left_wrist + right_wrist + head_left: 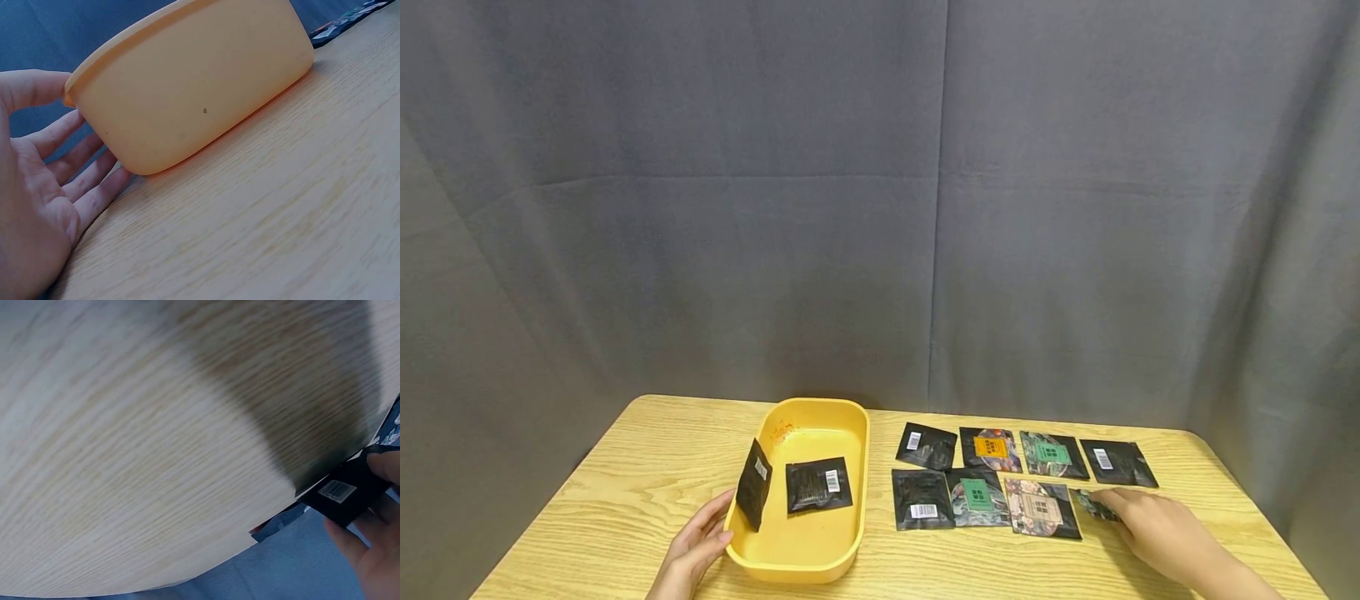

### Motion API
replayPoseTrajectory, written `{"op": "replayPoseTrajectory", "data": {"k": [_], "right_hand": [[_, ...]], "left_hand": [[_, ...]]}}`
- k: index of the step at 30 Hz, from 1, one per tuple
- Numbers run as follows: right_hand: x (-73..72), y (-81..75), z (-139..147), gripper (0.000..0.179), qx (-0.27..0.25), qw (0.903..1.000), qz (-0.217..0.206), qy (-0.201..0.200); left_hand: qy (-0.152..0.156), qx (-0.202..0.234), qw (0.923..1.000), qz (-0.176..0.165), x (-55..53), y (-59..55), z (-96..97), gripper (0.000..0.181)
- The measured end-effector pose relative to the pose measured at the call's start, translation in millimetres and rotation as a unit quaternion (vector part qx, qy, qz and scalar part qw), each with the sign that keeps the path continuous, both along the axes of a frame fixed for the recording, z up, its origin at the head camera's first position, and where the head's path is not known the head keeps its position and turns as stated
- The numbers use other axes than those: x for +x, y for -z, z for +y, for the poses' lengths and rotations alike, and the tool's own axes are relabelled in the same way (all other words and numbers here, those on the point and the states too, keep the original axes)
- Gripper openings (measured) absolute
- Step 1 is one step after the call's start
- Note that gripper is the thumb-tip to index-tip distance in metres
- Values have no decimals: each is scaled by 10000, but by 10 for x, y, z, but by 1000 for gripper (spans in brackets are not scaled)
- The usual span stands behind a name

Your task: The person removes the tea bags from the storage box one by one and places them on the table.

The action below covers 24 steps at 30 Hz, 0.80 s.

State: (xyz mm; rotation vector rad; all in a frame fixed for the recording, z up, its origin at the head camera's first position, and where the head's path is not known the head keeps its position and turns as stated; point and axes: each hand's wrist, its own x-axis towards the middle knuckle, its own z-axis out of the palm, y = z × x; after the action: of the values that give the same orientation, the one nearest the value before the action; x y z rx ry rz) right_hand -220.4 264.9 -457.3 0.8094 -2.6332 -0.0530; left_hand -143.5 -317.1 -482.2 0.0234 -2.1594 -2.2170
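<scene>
On the left of the table stands a yellow plastic basin (pixel 801 573). My left hand (pixel 696 546) rests against its near left corner, thumb at the rim and fairly straight fingers along the outer wall (pixel 187 94). Inside, one black sachet (pixel 754 486) leans on the left wall; another black sachet (pixel 818 486) lies flat, barcode up. At the right, my right hand (pixel 1157 529) pinches a dark sachet (pixel 340 490) between thumb and fingers. Its barcode side shows in the right wrist view. Just left of that hand lies a beige-labelled sachet (pixel 1043 509).
Two rows of flat sachets lie right of the basin. They include an orange-labelled sachet (pixel 991 448), a green-labelled sachet (pixel 1052 455) and a barcode-up black sachet (pixel 1120 463). A grey curtain (pixel 880 208) hangs behind the wooden table (pixel 632 467).
</scene>
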Motion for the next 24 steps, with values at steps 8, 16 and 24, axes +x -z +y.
{"op": "replayPoseTrajectory", "data": {"k": [8,16,24], "right_hand": [[47,27,31,39,-8,9989,-452,-111],[58,7,58,47,-58,9947,-996,-267],[79,-33,64,47,-38,9887,-1492,-160]], "left_hand": [[0,33,10000,84,-6,17,1,54],[47,59,10000,64,-6,17,4,55],[-50,79,9999,133,-1,19,3,53]]}}
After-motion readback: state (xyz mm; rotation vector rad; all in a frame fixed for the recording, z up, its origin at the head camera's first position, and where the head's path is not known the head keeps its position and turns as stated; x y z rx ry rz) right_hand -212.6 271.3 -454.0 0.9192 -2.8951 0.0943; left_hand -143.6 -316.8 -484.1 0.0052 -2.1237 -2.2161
